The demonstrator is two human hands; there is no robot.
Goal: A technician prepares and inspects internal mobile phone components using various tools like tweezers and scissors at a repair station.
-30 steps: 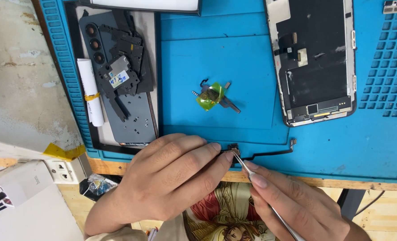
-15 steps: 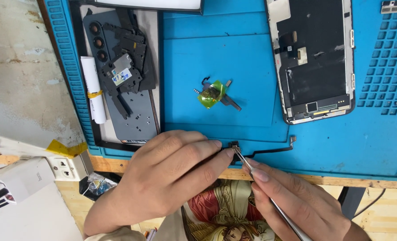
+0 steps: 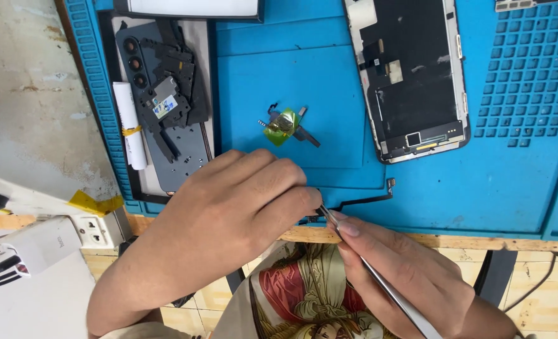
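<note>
My left hand (image 3: pixel 228 213) rests at the near edge of the blue mat (image 3: pixel 480 188), fingers curled, fingertips pressing on the end of a thin black flex cable (image 3: pixel 367 199). My right hand (image 3: pixel 404 276) grips metal tweezers (image 3: pixel 379 279) whose tips meet the cable right beside my left fingertips. The cable runs right along the mat's edge and turns up at its far end.
An opened phone screen assembly (image 3: pixel 411 75) lies at the upper right. Small parts with a green-yellow piece (image 3: pixel 283 125) sit mid-mat. A dark phone back with loose black plates (image 3: pixel 166 107) and a white roll (image 3: pixel 130 125) lie left. A power strip (image 3: pixel 93 229) and white charger (image 3: pixel 27 248) sit lower left.
The view has shifted slightly; both hands stay at the cable end with only small adjustments.
</note>
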